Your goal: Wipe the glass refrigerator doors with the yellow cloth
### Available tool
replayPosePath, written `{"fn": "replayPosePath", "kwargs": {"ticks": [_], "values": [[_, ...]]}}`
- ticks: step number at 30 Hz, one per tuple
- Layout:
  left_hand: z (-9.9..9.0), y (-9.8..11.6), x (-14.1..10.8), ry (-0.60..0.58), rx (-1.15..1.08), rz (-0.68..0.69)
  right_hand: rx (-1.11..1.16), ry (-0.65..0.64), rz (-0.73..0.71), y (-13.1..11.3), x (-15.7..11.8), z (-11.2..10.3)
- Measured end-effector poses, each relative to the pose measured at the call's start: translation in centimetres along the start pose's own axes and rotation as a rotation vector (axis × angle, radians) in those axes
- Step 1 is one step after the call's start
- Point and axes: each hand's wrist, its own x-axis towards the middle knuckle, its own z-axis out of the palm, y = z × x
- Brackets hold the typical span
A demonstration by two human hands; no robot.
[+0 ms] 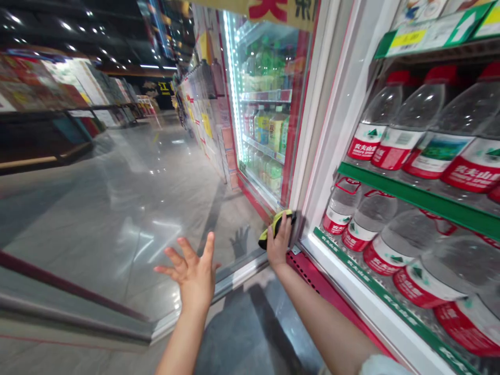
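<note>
My right hand (278,246) presses a yellow and black cloth (269,235) to the lower corner of the open cooler's glass door, near the hinge side. Its fingers lie over the cloth. To the left, my left hand (195,271) is spread wide with nothing in it, close to the glass; whether it touches the pane I cannot tell. The door's bottom frame (238,273) runs beneath both hands. A faint hand-shaped reflection or shadow shows between them.
Large water bottles (394,260) with red and white labels fill the shelves on my right, behind a green shelf edge (410,200). Through the glass stand another lit drinks cooler (269,125), stacked cartons (203,120) and a shiny grey floor (128,208). Display stands (39,130) are blurred at left.
</note>
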Motion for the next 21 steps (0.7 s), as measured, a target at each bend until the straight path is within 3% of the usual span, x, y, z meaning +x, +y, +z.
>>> {"fn": "replayPosePath", "kwargs": {"ticks": [3,6,10,13,15,19,21], "values": [[-0.1,-0.1,0.4,-0.018,-0.014,-0.003,-0.070,-0.054,0.058,-1.3,-1.1,0.8],[-0.3,-0.1,0.7,-0.039,-0.037,-0.006,-0.043,-0.023,-0.083,-2.3,1.5,-0.3],[-0.6,-0.1,0.9,-0.060,-0.078,0.002,-0.027,0.025,-0.231,-0.2,3.5,-2.1],[-0.7,-0.3,0.9,-0.090,-0.084,0.010,-0.027,0.035,-0.180,1.5,2.2,-2.1],[-0.6,-0.4,0.9,-0.111,-0.094,0.003,-0.002,0.098,-0.119,1.1,2.2,-2.3],[-0.6,-0.5,1.0,-0.111,-0.123,-0.023,0.052,0.304,-0.081,-2.1,7.0,-4.5],[-0.7,-0.4,1.1,-0.110,-0.116,-0.008,0.055,0.322,-0.099,-3.2,9.8,-5.8]]}}
